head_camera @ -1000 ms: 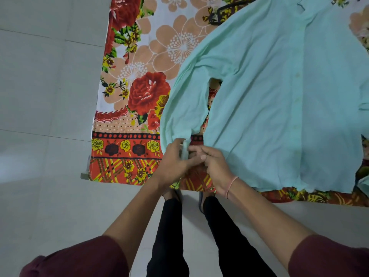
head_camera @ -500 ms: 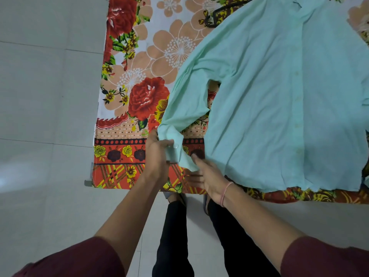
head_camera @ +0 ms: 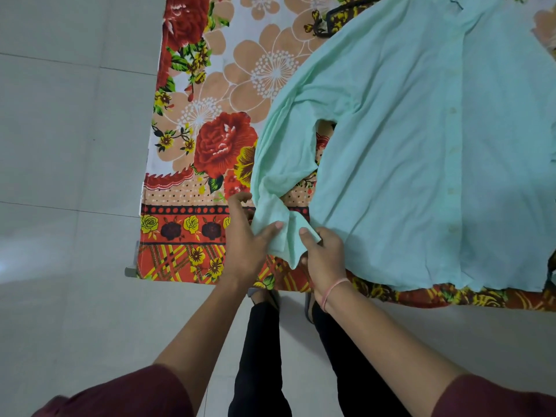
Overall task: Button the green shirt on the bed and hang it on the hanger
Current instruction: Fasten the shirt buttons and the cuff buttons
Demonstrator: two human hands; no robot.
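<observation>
The pale green shirt (head_camera: pixel 421 152) lies flat on the bed, front up, its button placket running down the right part of the view. Its left sleeve bends down to the bed's near edge, where the sleeve cuff (head_camera: pixel 282 236) is spread between both hands. My left hand (head_camera: pixel 246 239) pinches the cuff's left side with thumb on top. My right hand (head_camera: pixel 323 257) grips the cuff's right edge. A dark hanger (head_camera: pixel 326 21) peeks out from under the shirt's shoulder at the top; most of it is hidden.
The bed carries a floral sheet (head_camera: pixel 210 139) in red, orange and white, its near edge running across the middle of the view. Pale floor tiles (head_camera: pixel 69 145) lie to the left. My black-trousered legs (head_camera: pixel 261 356) stand against the bed edge.
The cuff was pinched tightly between both hands a second ago. Then the hands parted and the cuff opened out. Now both hands grip its two sides again.
</observation>
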